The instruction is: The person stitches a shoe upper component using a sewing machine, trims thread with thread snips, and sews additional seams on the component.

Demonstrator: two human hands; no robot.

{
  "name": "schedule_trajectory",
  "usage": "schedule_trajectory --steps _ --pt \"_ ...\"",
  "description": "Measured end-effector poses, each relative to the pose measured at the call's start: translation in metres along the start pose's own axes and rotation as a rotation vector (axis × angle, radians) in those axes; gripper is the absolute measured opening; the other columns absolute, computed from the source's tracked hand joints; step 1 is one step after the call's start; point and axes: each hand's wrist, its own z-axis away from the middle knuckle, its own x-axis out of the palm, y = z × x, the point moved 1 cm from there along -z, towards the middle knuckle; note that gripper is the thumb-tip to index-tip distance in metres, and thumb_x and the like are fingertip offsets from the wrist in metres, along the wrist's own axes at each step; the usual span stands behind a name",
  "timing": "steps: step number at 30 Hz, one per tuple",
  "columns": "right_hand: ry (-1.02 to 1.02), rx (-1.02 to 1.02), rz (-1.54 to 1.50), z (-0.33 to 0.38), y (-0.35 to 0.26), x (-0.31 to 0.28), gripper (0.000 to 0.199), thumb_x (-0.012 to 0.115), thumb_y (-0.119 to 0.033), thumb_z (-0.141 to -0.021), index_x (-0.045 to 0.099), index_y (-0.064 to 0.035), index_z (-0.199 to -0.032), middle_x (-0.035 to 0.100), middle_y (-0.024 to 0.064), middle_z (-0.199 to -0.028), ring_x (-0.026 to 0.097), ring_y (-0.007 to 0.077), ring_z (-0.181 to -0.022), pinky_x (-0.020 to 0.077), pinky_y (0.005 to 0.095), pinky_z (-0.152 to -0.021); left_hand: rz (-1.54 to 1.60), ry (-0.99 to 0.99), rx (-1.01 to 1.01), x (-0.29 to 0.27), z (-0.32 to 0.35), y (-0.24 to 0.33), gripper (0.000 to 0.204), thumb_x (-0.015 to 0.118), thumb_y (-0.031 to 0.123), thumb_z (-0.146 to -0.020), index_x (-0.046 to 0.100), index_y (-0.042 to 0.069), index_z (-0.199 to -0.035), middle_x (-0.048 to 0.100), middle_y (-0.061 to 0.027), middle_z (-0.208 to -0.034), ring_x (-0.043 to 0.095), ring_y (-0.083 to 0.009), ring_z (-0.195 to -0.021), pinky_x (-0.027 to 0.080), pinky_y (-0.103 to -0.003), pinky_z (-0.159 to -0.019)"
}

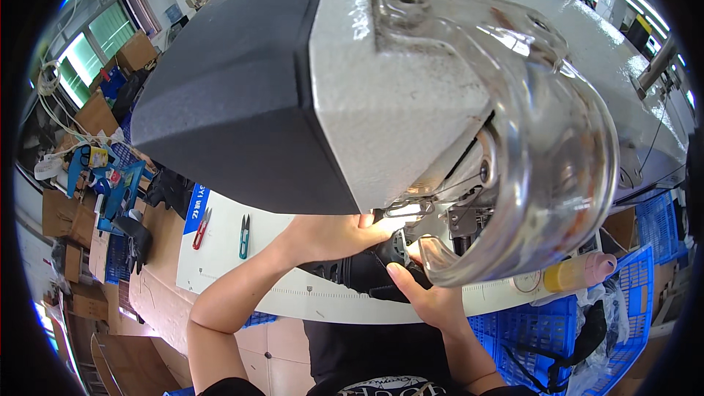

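Note:
A big industrial sewing machine head [381, 103], white with a dark grey end cover, fills the upper view. A clear plastic guard [543, 154] curves in front of its needle area. Beneath it my left hand [334, 236] lies flat on a piece of black fabric [359, 275], fingers reaching toward the lit needle zone [403, 213]. From the near side my right hand [429, 293] pinches the same black fabric, thumb on top. The needle itself is hidden behind the guard and my fingers.
On the white table [220, 249] lie red-handled snips [201, 227] and teal-handled snips [244, 236]. A yellow bottle with a pink cap [579, 273] lies at right. Blue plastic crates [631, 323] stand at lower right, cardboard boxes and clutter [95, 176] at left.

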Motion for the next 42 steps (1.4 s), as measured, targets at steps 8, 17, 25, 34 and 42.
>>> schedule_trajectory --steps 8,17,25,34,42 --pt "-0.006 -0.077 -0.076 -0.006 0.016 -0.005 0.016 0.072 -0.014 -0.086 0.064 -0.0019 -0.093 0.061 0.0000 -0.081 0.054 0.0098 -0.069 0.0464 0.0270 -0.063 -0.057 -0.430 -0.277 -0.010 0.011 -0.007 0.018 0.049 0.020 -0.093 0.054 0.003 -0.090 0.055 -0.0043 -0.079 0.049 -0.0136 -0.072 0.042 -0.032 -0.067" --pt "0.026 -0.003 -0.038 -0.011 0.004 -0.001 0.011 0.070 -0.013 -0.087 0.066 -0.0030 -0.084 0.059 -0.0019 -0.072 0.052 0.0086 -0.064 0.0444 0.0274 -0.059 0.172 -0.221 -0.121 0.003 -0.002 -0.046 0.040 0.066 0.036 -0.088 0.065 0.000 -0.070 0.053 -0.0075 -0.054 0.042 -0.0139 -0.047 0.035 -0.033 -0.046" --pt "-0.003 -0.046 -0.055 -0.021 0.006 0.004 0.024 0.063 -0.013 -0.090 0.062 0.0025 -0.108 0.065 0.0139 -0.098 0.060 0.0267 -0.090 0.0461 0.0358 -0.085 -0.250 -0.351 -0.023 -0.029 -0.011 -0.033 0.023 0.066 0.019 -0.087 0.064 0.002 -0.103 0.066 -0.0063 -0.089 0.059 -0.0145 -0.085 0.047 -0.030 -0.076" --pt "0.119 -0.007 -0.019 -0.022 0.003 0.012 0.017 0.070 -0.014 -0.087 0.069 -0.0040 -0.101 0.069 0.0050 -0.093 0.064 0.0142 -0.079 0.0507 0.0298 -0.073 0.045 0.149 0.142 -0.031 -0.026 -0.080 0.021 0.067 0.020 -0.085 0.066 0.002 -0.095 0.064 -0.0068 -0.082 0.059 -0.0169 -0.077 0.047 -0.031 -0.070" --pt "0.133 -0.071 0.027 -0.024 0.004 0.014 0.016 0.065 -0.010 -0.088 0.066 0.0034 -0.097 0.066 0.0067 -0.085 0.059 0.0119 -0.075 0.0489 0.0264 -0.072 0.064 0.223 0.169 -0.031 -0.032 -0.090 0.020 0.068 0.020 -0.083 0.067 0.001 -0.089 0.063 -0.0073 -0.076 0.058 -0.0191 -0.070 0.046 -0.031 -0.065"
